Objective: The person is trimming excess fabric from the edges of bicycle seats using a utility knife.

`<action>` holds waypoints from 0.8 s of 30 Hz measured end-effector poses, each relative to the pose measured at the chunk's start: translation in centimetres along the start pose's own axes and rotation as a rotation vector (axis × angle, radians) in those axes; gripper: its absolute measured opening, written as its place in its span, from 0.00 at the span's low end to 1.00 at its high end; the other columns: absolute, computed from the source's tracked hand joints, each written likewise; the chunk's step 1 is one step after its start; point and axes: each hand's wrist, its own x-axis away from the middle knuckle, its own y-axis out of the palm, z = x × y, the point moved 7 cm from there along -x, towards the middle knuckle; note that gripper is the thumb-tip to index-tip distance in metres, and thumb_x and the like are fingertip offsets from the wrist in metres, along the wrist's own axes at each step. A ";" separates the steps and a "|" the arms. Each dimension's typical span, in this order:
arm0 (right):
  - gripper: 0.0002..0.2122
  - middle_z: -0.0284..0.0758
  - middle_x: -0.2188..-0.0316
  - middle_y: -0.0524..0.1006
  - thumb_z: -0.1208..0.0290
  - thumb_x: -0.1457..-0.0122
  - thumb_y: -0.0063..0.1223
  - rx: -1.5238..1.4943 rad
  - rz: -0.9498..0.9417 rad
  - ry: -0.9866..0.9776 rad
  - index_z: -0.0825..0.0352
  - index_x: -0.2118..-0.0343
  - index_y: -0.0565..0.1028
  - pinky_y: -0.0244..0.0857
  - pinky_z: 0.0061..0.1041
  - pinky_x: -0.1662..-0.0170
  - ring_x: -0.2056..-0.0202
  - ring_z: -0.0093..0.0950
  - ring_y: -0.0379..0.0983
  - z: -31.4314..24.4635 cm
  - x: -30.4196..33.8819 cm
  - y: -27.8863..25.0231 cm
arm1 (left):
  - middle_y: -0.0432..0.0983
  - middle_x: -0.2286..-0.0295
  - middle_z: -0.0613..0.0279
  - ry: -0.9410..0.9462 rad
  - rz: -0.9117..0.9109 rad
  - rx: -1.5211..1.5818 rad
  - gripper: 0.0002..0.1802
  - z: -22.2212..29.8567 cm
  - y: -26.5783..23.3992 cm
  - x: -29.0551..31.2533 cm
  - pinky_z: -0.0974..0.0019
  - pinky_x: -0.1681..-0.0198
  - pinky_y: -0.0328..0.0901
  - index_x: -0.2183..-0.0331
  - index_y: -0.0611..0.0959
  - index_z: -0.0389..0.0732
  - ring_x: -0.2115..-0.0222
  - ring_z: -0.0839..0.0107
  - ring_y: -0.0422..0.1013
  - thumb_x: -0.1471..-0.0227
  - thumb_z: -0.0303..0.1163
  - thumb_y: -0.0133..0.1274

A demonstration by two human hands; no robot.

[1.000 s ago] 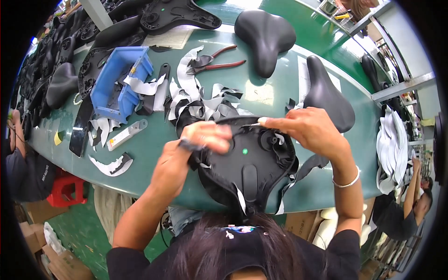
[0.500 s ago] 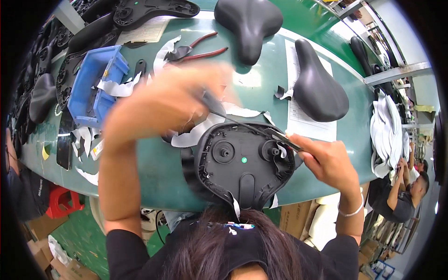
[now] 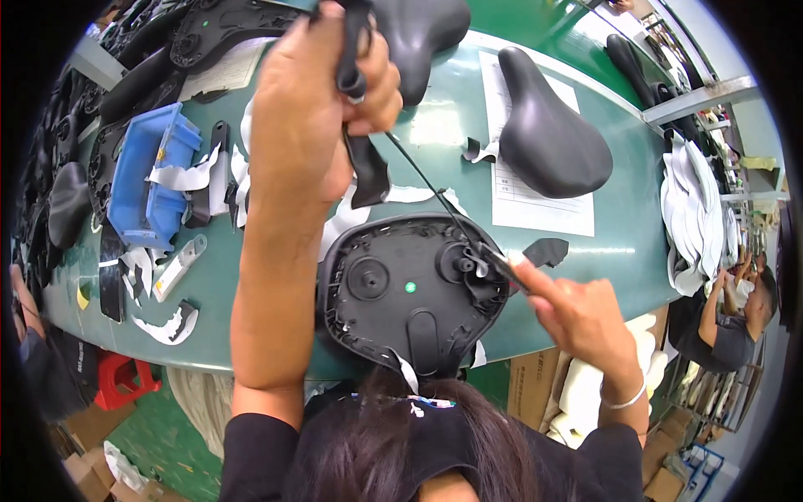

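Note:
A black bicycle saddle [image 3: 389, 314] lies underside up at the table's near edge. My left hand [image 3: 314, 105] is raised beyond it, fingers closed round a black strip of cover material [image 3: 369, 171]. From that hand a narrow, taut length of the strip runs down to the saddle's right far rim. My right hand [image 3: 577, 318] is at the saddle's right side, closed on a slim dark blade-like tool [image 3: 508, 272]; its tip meets the rim where the strip ends. The tool's exact kind is unclear. White-backed trimmings hang from the saddle's near edge.
A blue bin [image 3: 150, 180] stands at the left, with scraps and a white-handled cutter [image 3: 180, 268] near it. A finished saddle [image 3: 556, 134] rests on a paper sheet [image 3: 544, 213] at the right. Another saddle [image 3: 418, 42] is at the far side. Co-workers are at both edges.
My left hand has swung up and away from the saddle, drawing the strip out longer. My right hand with the tool has shifted slightly left and nearer. The view has moved a little.

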 end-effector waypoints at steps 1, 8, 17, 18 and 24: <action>0.25 0.35 0.87 0.68 0.71 0.48 0.55 0.049 -0.001 0.027 0.54 0.44 0.66 0.55 0.34 0.85 0.88 0.34 0.65 -0.9 0.3 0.3 | 0.62 0.83 0.71 0.055 -0.055 0.055 0.14 2.3 -0.2 -0.7 0.75 0.83 0.47 0.69 0.73 0.40 0.85 0.79 0.55 0.42 0.42 0.43; 0.26 0.34 0.88 0.66 0.73 0.49 0.55 -0.020 0.122 0.236 0.54 0.44 0.68 0.55 0.33 0.85 0.89 0.34 0.65 -2.5 3.6 0.7 | 0.70 0.83 0.65 0.195 -0.336 -1.682 0.16 0.5 5.4 1.4 0.68 0.81 0.53 0.78 0.76 0.40 0.86 0.70 0.58 0.57 0.43 0.59; 0.26 0.38 0.80 0.74 0.76 0.47 0.52 0.098 0.014 0.299 0.59 0.42 0.65 0.59 0.32 0.80 0.83 0.36 0.69 -4.0 3.2 2.1 | 0.73 0.80 0.66 -0.586 0.019 -0.581 0.11 -5.5 0.2 5.6 0.73 0.64 0.60 0.73 0.82 0.31 0.72 0.75 0.67 0.54 0.30 0.50; 0.26 0.38 0.80 0.74 0.76 0.47 0.52 0.100 0.015 0.306 0.59 0.42 0.65 0.59 0.32 0.80 0.83 0.36 0.69 -4.3 3.7 2.5 | 0.71 0.82 0.68 -0.507 0.049 -0.546 0.12 -4.9 0.4 5.1 0.73 0.63 0.59 0.73 0.82 0.30 0.72 0.75 0.67 0.52 0.30 0.49; 0.26 0.46 0.75 0.77 0.71 0.43 0.50 -0.654 0.244 0.636 0.60 0.41 0.60 0.66 0.40 0.75 0.78 0.45 0.74 -5.0 8.0 6.5 | 0.58 0.86 0.68 -0.041 0.378 0.329 0.13 -2.4 -0.7 3.6 0.66 0.66 0.59 0.78 0.79 0.36 0.79 0.70 0.60 0.46 0.33 0.48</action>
